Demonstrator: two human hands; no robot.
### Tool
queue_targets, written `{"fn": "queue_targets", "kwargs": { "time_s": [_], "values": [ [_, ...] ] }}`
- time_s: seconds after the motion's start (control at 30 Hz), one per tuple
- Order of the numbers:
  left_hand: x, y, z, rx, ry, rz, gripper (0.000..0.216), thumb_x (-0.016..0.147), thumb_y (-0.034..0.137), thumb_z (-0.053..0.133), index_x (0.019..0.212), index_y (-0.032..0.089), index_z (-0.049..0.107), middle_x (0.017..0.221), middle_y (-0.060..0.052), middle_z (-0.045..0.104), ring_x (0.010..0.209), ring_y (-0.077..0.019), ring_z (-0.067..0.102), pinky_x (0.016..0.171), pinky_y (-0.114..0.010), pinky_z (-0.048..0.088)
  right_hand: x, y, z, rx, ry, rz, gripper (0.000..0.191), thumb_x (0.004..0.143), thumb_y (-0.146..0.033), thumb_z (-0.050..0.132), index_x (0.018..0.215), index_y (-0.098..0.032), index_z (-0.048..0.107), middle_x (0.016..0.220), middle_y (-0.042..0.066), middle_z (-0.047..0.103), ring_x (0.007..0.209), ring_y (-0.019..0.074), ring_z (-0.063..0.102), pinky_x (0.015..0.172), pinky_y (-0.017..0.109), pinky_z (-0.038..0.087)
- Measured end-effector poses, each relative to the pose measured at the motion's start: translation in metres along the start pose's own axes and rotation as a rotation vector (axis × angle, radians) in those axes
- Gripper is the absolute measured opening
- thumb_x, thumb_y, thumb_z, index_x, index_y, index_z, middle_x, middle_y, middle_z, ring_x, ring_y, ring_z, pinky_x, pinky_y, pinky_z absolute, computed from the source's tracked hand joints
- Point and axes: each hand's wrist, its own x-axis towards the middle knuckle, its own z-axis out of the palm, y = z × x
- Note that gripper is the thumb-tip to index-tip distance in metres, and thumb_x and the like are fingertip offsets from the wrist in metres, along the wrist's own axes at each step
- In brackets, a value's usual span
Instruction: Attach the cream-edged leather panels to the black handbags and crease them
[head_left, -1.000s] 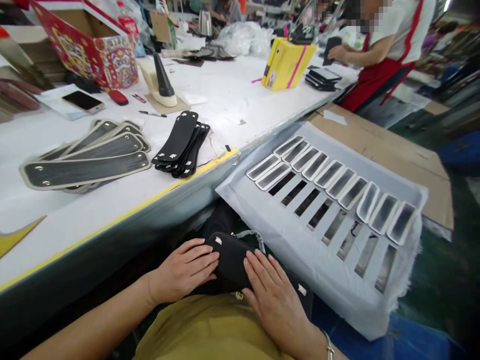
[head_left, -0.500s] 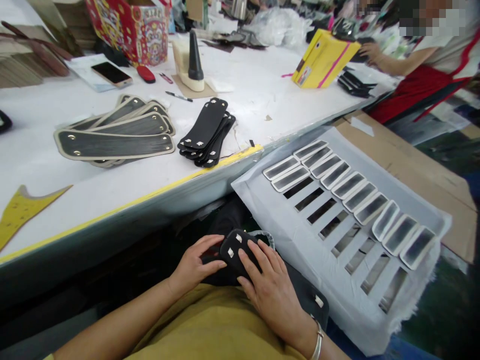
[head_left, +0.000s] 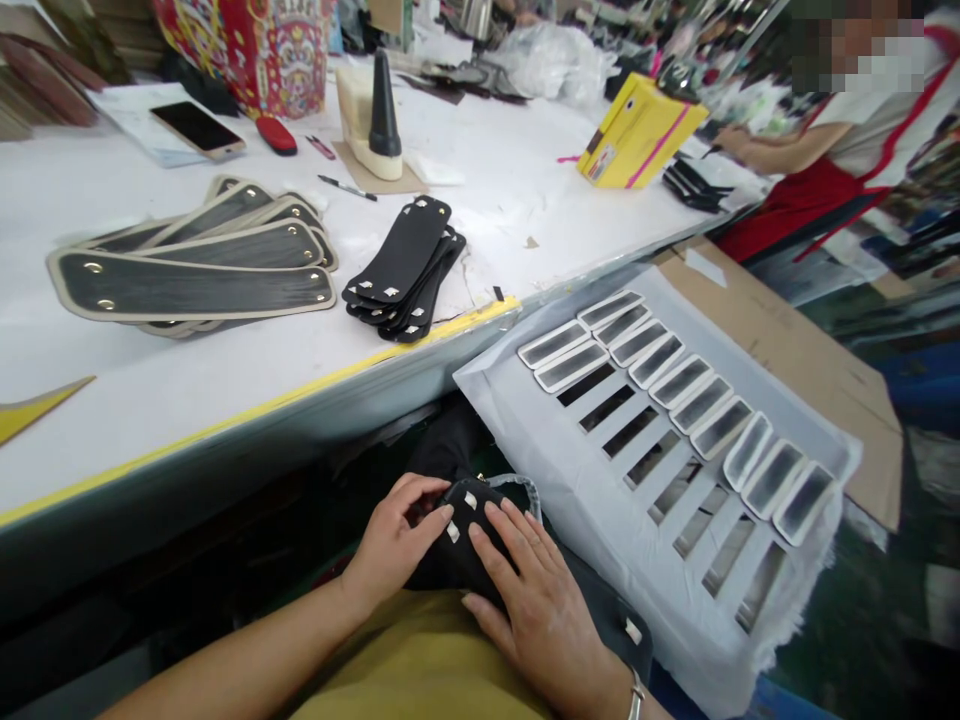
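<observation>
A long black leather-like panel [head_left: 459,560] with rounded ends and small white tabs lies across my lap. My left hand [head_left: 401,535] pinches its far left corner, the thumb on top beside a tab and the fingers at the edge, partly hidden. Flat on the panel's middle rests my right hand [head_left: 532,600], its fingers stretched out. Beyond my hands, a pile of similar black panels [head_left: 405,255] lies at the table edge. To its left is a fanned stack of dark panels with beige borders and metal rivets [head_left: 195,285].
On my right, a white-covered board [head_left: 510,430] with slots carries several pale-rimmed dark pieces [head_left: 679,380]. The white table [head_left: 262,370] holds a phone [head_left: 196,128], a pen [head_left: 346,187], a brush-like block [head_left: 367,125] and a yellow box [head_left: 637,130]. A co-worker [head_left: 810,150] is at the far right.
The view has shifted slightly, so the table items appear farther left. My left thumb has moved up onto the panel near the tabs. My right hand stays flat on it.
</observation>
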Motion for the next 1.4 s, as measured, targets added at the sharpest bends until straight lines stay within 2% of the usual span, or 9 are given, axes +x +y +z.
{"fn": "queue_targets", "kwargs": {
  "time_s": [0.2, 0.33, 0.5, 0.63, 0.8, 0.97, 1.1, 1.4],
  "values": [
    [0.004, 0.001, -0.004, 0.084, -0.043, 0.073, 0.019, 0.083, 0.032, 0.056, 0.096, 0.021, 0.064, 0.089, -0.003, 0.059, 0.082, -0.0162, 0.057, 0.075, -0.029, 0.047, 0.0, -0.001, 0.001, 0.03, 0.03, 0.019, 0.05, 0.084, -0.036, 0.054, 0.13, -0.016, 0.048, 0.14, 0.013, 0.042, 0.133, 0.0279, 0.032, 0.103, 0.049, 0.038],
    [0.001, -0.008, -0.006, 0.051, -0.069, 0.115, 0.025, 0.085, 0.037, 0.054, 0.103, 0.023, 0.063, 0.095, -0.005, 0.059, 0.089, -0.0173, 0.057, 0.08, -0.031, 0.048, 0.0, 0.001, 0.004, 0.085, 0.055, 0.067, 0.051, 0.084, -0.035, 0.054, 0.13, -0.013, 0.047, 0.134, 0.014, 0.048, 0.129, 0.027, 0.038, 0.103, 0.047, 0.039],
    [-0.005, -0.034, -0.016, -0.05, -0.258, 0.201, 0.056, 0.078, 0.052, 0.058, 0.129, 0.028, 0.049, 0.114, -0.008, 0.051, 0.102, -0.0217, 0.053, 0.085, -0.035, 0.048, 0.004, 0.004, 0.006, 0.142, 0.056, 0.234, 0.07, 0.079, -0.041, 0.06, 0.136, -0.007, 0.036, 0.133, 0.019, 0.045, 0.124, 0.0293, 0.041, 0.101, 0.046, 0.041],
    [-0.002, -0.039, -0.026, 0.001, -0.342, 0.219, 0.065, 0.074, 0.049, 0.065, 0.133, 0.031, 0.043, 0.12, -0.007, 0.047, 0.108, -0.0233, 0.05, 0.089, -0.037, 0.046, 0.014, 0.003, 0.005, 0.179, 0.038, 0.308, 0.079, 0.07, -0.047, 0.068, 0.133, -0.01, 0.039, 0.128, 0.018, 0.047, 0.118, 0.0317, 0.043, 0.099, 0.048, 0.04],
    [0.007, -0.017, -0.026, 0.08, -0.292, 0.241, 0.051, 0.075, 0.04, 0.067, 0.123, 0.028, 0.053, 0.109, -0.006, 0.053, 0.097, -0.0195, 0.055, 0.082, -0.032, 0.049, 0.023, -0.002, 0.005, 0.197, 0.076, 0.338, 0.07, 0.066, -0.043, 0.07, 0.123, -0.011, 0.047, 0.12, 0.017, 0.052, 0.112, 0.0311, 0.047, 0.097, 0.048, 0.04],
    [0.013, 0.007, -0.011, 0.071, -0.158, 0.122, 0.029, 0.083, 0.035, 0.056, 0.108, 0.023, 0.063, 0.102, -0.005, 0.059, 0.094, -0.0183, 0.058, 0.082, -0.032, 0.049, 0.023, -0.007, 0.007, 0.197, 0.116, 0.371, 0.067, 0.064, -0.04, 0.07, 0.121, -0.01, 0.049, 0.117, 0.016, 0.054, 0.11, 0.0312, 0.048, 0.096, 0.047, 0.039],
    [0.021, 0.012, -0.003, 0.045, -0.101, 0.047, 0.021, 0.081, 0.033, 0.057, 0.094, 0.022, 0.07, 0.093, -0.003, 0.063, 0.089, -0.0177, 0.061, 0.083, -0.032, 0.049, 0.02, -0.009, 0.008, 0.172, 0.11, 0.366, 0.072, 0.065, -0.043, 0.07, 0.125, -0.009, 0.047, 0.12, 0.017, 0.053, 0.112, 0.0315, 0.046, 0.097, 0.048, 0.039],
    [0.029, 0.018, 0.0, 0.073, -0.066, 0.05, 0.015, 0.075, 0.024, 0.058, 0.082, 0.02, 0.071, 0.085, -0.002, 0.064, 0.078, -0.0159, 0.061, 0.069, -0.028, 0.05, 0.014, -0.01, 0.01, 0.118, 0.104, 0.331, 0.073, 0.071, -0.046, 0.066, 0.13, -0.008, 0.043, 0.125, 0.018, 0.05, 0.116, 0.031, 0.044, 0.099, 0.046, 0.038]
  ]
}}
